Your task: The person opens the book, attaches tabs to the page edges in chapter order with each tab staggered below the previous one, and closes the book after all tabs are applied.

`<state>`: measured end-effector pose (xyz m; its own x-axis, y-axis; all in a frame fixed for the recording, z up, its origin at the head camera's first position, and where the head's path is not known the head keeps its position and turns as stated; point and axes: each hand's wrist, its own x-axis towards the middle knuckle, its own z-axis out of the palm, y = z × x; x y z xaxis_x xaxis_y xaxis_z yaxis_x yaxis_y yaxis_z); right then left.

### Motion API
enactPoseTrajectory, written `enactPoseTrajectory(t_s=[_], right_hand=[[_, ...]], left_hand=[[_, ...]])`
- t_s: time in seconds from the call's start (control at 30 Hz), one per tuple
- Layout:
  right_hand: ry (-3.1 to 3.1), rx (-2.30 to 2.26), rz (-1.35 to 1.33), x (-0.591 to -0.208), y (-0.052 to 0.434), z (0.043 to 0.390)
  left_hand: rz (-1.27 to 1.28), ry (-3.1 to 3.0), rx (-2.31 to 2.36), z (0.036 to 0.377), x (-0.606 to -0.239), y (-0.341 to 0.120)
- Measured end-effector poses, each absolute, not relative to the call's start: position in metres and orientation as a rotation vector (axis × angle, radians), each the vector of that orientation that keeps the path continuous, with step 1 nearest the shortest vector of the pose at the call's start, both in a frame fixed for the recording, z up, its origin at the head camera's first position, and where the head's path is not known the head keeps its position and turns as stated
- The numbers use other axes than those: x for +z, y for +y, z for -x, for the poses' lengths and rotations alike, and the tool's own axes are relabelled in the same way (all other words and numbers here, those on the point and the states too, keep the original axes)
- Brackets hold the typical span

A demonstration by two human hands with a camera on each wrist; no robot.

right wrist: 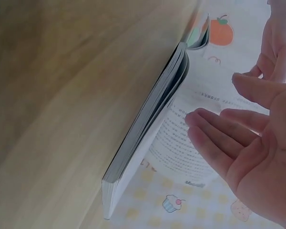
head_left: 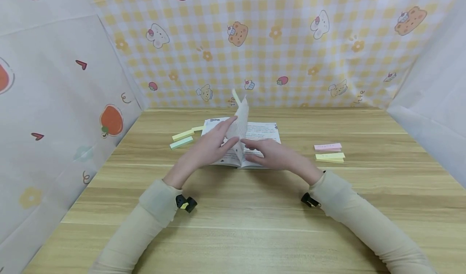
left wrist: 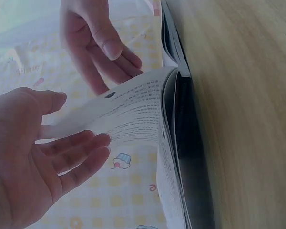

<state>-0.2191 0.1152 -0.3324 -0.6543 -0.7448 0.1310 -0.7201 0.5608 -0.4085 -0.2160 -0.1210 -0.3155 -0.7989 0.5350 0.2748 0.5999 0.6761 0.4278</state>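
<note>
Open book [head_left: 255, 134] lay on table [head_left: 233, 217]; left hand [head_left: 209, 146] lifted a page [head_left: 240, 120], grip released; right hand [head_left: 271, 154] rested flat on right page, grip released

Sticky-note pads [head_left: 182, 138] [head_left: 329, 152] lie on the wooden table [head_left: 255, 225], either side.

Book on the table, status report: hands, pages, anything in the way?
Left hand lifting a page upright, fingers straight. Right hand flat on the open book. Sticky-note pads lie apart on both sides, nothing blocking.
</note>
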Motion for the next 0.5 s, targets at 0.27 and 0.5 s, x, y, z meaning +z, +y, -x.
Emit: enactPoseTrajectory(t_s=[0.27,0.5], right_hand=[[2.661,-0.615,1.290,-0.336,0.114,0.218],[2.619,-0.582,1.266,-0.336,0.112,0.215]], left_hand=[[0.930,-2.708,-0.821,0.219,-0.312,-0.129],[0.864,-2.694,-0.804,0.223,-0.312,-0.138]])
